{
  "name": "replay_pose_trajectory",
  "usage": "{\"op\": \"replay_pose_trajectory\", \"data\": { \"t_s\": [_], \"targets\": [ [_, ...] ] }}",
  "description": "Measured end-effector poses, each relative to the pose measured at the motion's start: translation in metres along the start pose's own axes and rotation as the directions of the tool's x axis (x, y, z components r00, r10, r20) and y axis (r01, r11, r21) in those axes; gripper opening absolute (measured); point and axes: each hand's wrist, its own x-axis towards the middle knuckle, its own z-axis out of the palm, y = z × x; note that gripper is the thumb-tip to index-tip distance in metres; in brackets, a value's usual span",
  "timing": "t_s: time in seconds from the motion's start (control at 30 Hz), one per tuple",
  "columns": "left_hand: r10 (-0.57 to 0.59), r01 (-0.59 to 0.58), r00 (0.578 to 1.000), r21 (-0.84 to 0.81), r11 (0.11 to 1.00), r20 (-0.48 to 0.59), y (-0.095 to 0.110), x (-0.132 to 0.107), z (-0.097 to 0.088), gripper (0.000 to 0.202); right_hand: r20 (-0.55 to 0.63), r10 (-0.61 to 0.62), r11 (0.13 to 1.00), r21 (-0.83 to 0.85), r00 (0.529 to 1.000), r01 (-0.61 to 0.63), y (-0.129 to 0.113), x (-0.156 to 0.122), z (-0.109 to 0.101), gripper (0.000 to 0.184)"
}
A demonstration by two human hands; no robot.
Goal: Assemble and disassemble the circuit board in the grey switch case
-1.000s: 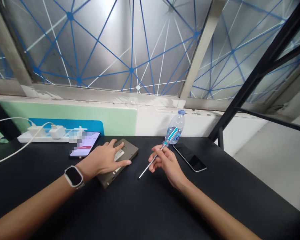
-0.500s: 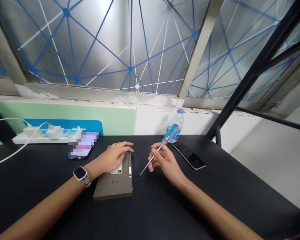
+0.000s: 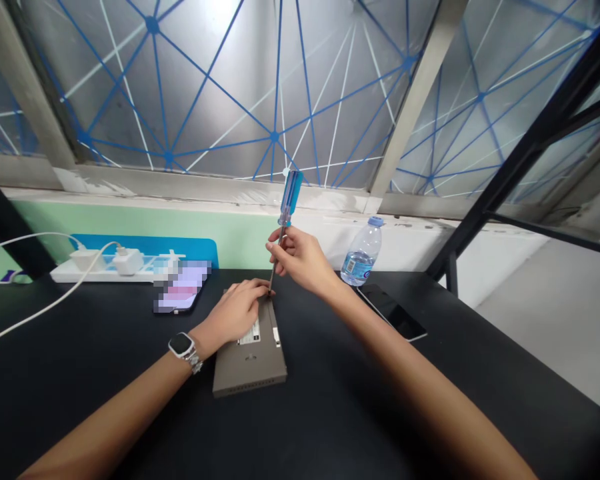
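A flat grey-brown metal box (image 3: 250, 357) lies on the black table (image 3: 330, 413). My left hand (image 3: 237, 310), a watch on its wrist, rests palm down on the box's far end with fingers curled over it. My right hand (image 3: 300, 257) pinches the shaft of a screwdriver (image 3: 281, 223) with a blue handle. The screwdriver stands nearly upright, its tip down at the box's far right corner beside my left fingertips.
A water bottle (image 3: 363, 253) stands at the table's back, with a dark phone (image 3: 393, 312) lying in front of it. Another phone (image 3: 181, 293) lies left of the box. A white power strip (image 3: 105, 267) with chargers and a cable sits at the back left.
The box was turned from slanted to lengthwise under my left hand. My right hand lifted the screwdriver from a low slant to upright and set its tip on the box's far corner.
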Motion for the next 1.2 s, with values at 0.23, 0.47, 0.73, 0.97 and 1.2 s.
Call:
{"op": "replay_pose_trajectory", "data": {
  "t_s": [0.23,0.47,0.73,0.97,1.2],
  "targets": [
    [-0.014,0.014,1.000,0.005,1.000,0.006,0.000,-0.004,-0.003,0.047,-0.054,-0.054,0.997,-0.052,0.997,0.051,0.014,-0.009,0.012,0.021],
    [-0.013,0.012,1.000,-0.017,1.000,-0.007,-0.001,-0.005,-0.001,0.047,-0.070,-0.068,0.995,-0.084,0.995,0.062,0.018,-0.016,0.010,0.022],
    [-0.014,0.014,1.000,-0.020,1.000,-0.017,-0.003,-0.005,0.001,0.047,-0.047,-0.066,0.996,-0.067,0.997,0.063,0.021,-0.017,0.013,0.021],
    [-0.026,0.026,1.000,-0.026,0.999,-0.008,-0.001,-0.005,0.001,0.047,-0.041,-0.073,0.996,-0.058,0.997,0.070,0.025,-0.016,0.016,0.019],
    [-0.030,0.030,1.000,-0.026,0.999,-0.003,-0.001,-0.005,0.000,0.046,-0.015,-0.061,0.998,-0.022,0.998,0.060,0.023,-0.016,0.015,0.021]
  ]
}}
